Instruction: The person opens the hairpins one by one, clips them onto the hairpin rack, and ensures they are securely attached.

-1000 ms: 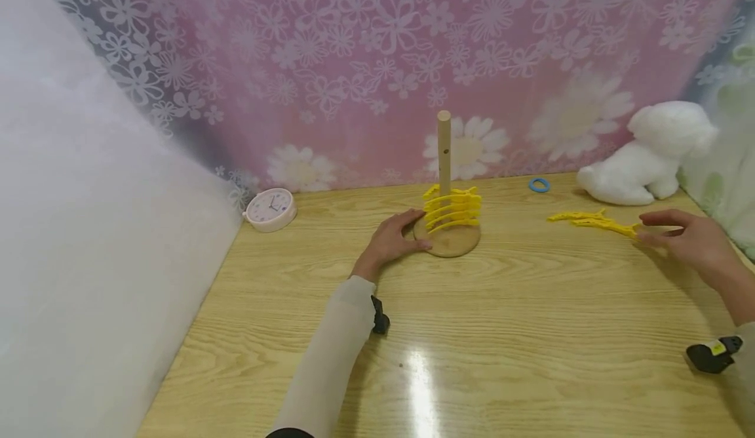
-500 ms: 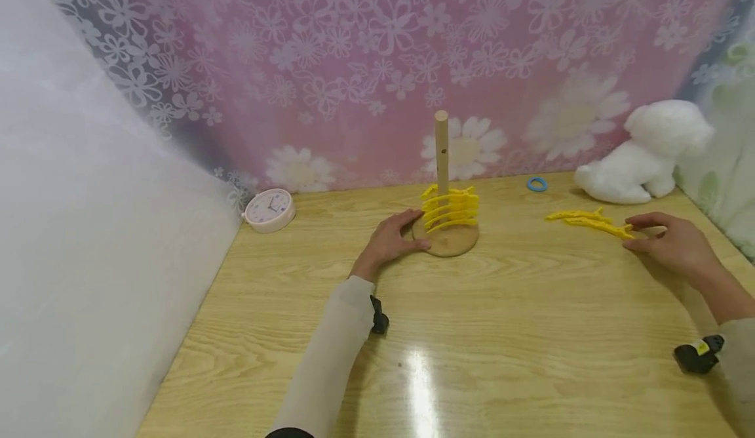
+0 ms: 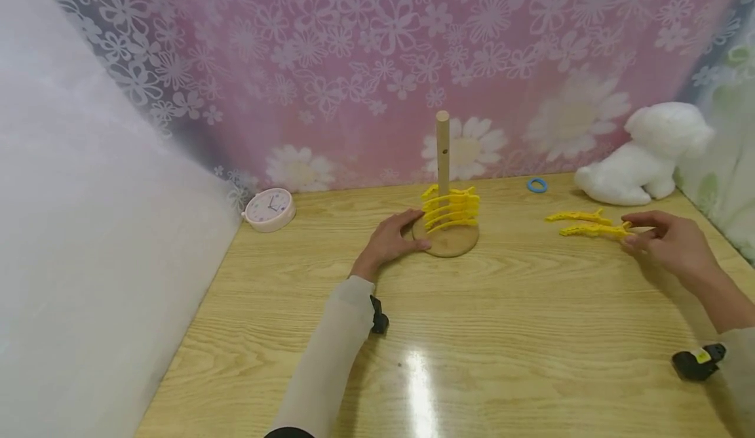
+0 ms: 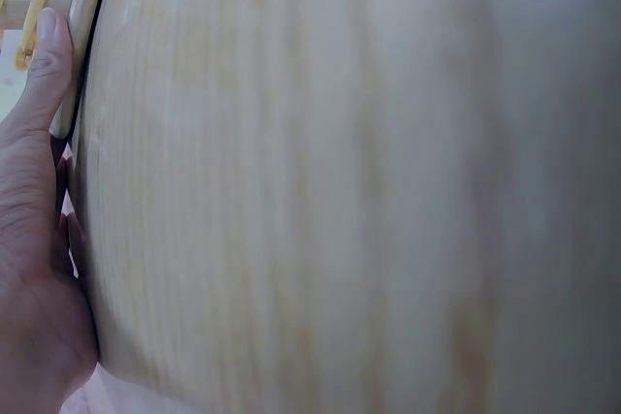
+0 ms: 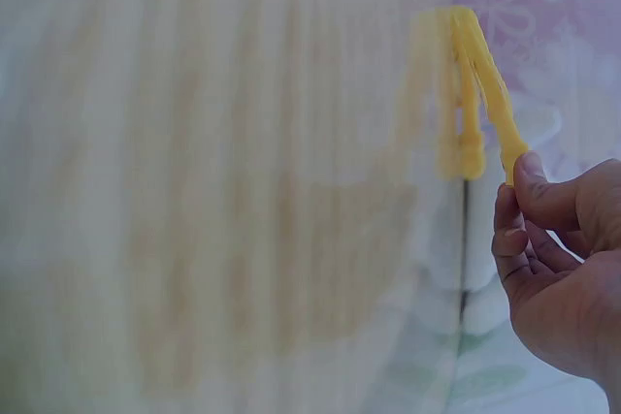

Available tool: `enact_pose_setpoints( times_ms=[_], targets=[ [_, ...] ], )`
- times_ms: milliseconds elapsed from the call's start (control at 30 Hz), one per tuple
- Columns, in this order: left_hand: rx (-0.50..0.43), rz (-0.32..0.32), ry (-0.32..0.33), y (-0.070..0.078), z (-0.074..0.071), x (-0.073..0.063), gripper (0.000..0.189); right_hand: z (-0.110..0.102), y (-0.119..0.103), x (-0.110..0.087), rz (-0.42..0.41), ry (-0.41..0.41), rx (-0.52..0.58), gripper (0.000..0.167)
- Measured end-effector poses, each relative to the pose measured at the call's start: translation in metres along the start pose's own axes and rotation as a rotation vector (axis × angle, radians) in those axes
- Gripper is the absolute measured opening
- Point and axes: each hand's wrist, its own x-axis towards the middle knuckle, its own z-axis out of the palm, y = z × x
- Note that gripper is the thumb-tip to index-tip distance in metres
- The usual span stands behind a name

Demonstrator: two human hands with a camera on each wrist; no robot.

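Note:
A round wooden base with an upright post forms a stand (image 3: pixel 443 156) at the middle back of the table. Several yellow hair clips (image 3: pixel 451 208) sit one above another around its lower post. My left hand (image 3: pixel 389 241) grips the base's left edge; in the left wrist view its thumb (image 4: pixel 49 60) lies along the rim. To the right, my right hand (image 3: pixel 678 248) pinches the end of one yellow hair clip (image 3: pixel 590 230) between thumb and fingers, as the right wrist view also shows (image 5: pixel 493 94). A second loose clip (image 3: pixel 575 216) lies just behind it on the table.
Behind the loose clips lies a blue ring (image 3: pixel 537 185). A white plush dog (image 3: pixel 643 156) sits at the back right, and a pink clock (image 3: pixel 270 210) at the back left. Floral curtain (image 3: pixel 354 84) hangs along the table's (image 3: pixel 507 333) rear edge.
My right hand has moved left to the near clip's end and pinched it. That clip has swung apart from the one behind it. My left hand stays on the base.

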Motion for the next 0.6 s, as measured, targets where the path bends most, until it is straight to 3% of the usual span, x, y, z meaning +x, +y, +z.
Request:
enact_pose_setpoints(
  times_ms=[267, 600],
  targets=[
    [-0.005, 0.004, 0.007, 0.001, 0.000, -0.001, 0.084, -0.002, -0.036, 0.001, -0.086, 0.060, 0.077, 0.030],
    [0.008, -0.010, -0.007, 0.001, 0.002, -0.001, 0.084, 0.014, -0.092, 0.011, -0.096, 0.173, 0.134, 0.023]
  ],
)
